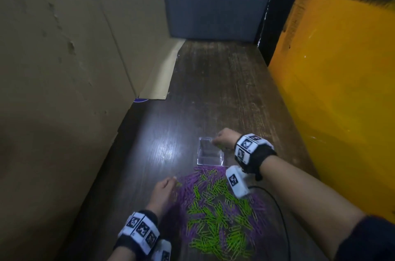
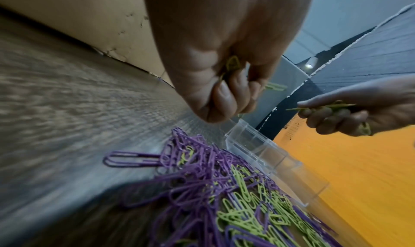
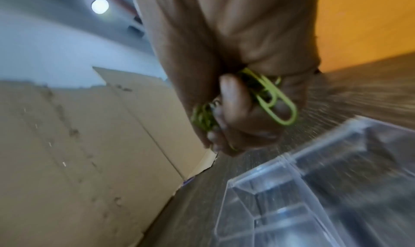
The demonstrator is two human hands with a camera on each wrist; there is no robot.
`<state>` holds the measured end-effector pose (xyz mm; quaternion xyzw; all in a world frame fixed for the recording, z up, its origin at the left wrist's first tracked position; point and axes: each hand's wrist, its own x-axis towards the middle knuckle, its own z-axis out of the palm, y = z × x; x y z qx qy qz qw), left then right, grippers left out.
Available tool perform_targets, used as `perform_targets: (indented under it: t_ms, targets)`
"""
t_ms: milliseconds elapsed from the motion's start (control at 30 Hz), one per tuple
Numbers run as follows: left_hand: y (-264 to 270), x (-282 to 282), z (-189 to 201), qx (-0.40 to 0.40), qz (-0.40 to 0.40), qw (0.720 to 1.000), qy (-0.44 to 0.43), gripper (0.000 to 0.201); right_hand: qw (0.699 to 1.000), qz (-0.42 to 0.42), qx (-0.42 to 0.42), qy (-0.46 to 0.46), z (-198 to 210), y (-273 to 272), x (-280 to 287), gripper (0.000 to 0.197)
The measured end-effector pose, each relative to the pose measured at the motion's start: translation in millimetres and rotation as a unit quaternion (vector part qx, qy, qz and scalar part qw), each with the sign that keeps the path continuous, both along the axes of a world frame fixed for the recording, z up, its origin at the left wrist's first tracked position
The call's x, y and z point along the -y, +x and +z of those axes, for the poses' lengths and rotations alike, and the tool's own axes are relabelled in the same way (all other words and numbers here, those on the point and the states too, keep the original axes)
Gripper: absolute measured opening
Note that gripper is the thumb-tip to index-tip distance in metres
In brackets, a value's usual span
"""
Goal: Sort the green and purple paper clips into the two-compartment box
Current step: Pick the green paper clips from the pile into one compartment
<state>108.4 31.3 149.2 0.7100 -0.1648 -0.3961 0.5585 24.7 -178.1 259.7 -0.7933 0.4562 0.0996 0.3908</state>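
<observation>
My right hand point(image 1: 224, 139), fist closed on a bunch of green paper clips point(image 3: 271, 98), hovers over the clear two-compartment box's point(image 1: 210, 161) far end; my left hand point(image 1: 163, 189) pinches more green clips. Box looks empty; the mixed pile point(image 1: 222, 213) on the tabletop point(image 1: 162, 139) remains nearly whole.

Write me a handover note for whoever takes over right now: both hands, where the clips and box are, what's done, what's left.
Right hand: fingers curled round a bunch of green clips, held over the far end of the clear two-compartment box.
Left hand: at the pile's left edge, pinching green clips.
Box: on the wooden table, just beyond the pile; both compartments look empty.
Mixed pile of green and purple clips: on the table near the person, still large.
Done: only these handfuls picked up.
Left: drop the greens into one compartment, then sort nearly the whole pile, purple into the other.
</observation>
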Motion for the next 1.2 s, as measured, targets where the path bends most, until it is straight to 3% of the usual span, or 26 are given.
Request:
perform_targets:
  t_ms: [100,200,267,367,467,533,633,733,833,933,1033,1167,1200]
  targets:
    - [11,-8,-10,0.030,0.033,0.999,0.003,0.055,0.995,0.043,-0.081,-0.032,-16,30,11,0.028]
    - [20,-10,-8,0.016,0.039,0.999,0.013,0.045,0.984,0.108,-0.115,-0.078,-43,46,26,0.014]
    - [23,-9,-6,0.005,0.037,0.999,0.020,0.041,0.969,0.147,-0.171,-0.102,-66,55,38,0.019]
    - [25,-6,-9,-0.007,0.055,0.998,0.037,0.042,0.972,0.140,-0.169,-0.085,-60,62,38,0.020]
    - [23,-3,-7,-0.015,0.053,0.997,0.053,0.048,0.992,0.077,-0.096,-0.017,-36,58,34,0.014]
    - [20,2,-1,-0.030,0.025,0.998,0.048,0.037,0.998,0.020,-0.027,0.058,-26,47,33,0.024]
    - [17,17,3,-0.023,-0.013,0.998,0.049,0.029,0.983,-0.067,0.112,0.130,-18,23,26,0.020]
    - [20,46,15,0.001,-0.069,0.996,0.054,0.025,0.969,-0.093,0.192,0.122,-19,-20,8,0.016]
    - [28,91,36,0.064,-0.172,0.980,0.082,0.031,0.993,-0.004,0.114,0.033,-46,-76,-14,0.013]
    - [30,136,53,0.144,-0.227,0.957,0.106,0.030,0.998,0.040,0.046,-0.009,-77,-119,-32,0.017]
    - [25,170,57,0.180,-0.271,0.933,0.153,0.022,0.998,0.011,0.049,-0.022,-98,-140,-40,0.016]
    - [18,182,53,0.260,-0.339,0.873,0.236,0.031,0.997,0.002,0.069,-0.045,-102,-149,-40,0.014]
    - [18,181,53,0.273,-0.340,0.868,0.236,0.031,0.996,0.009,0.068,-0.060,-103,-150,-40,0.015]
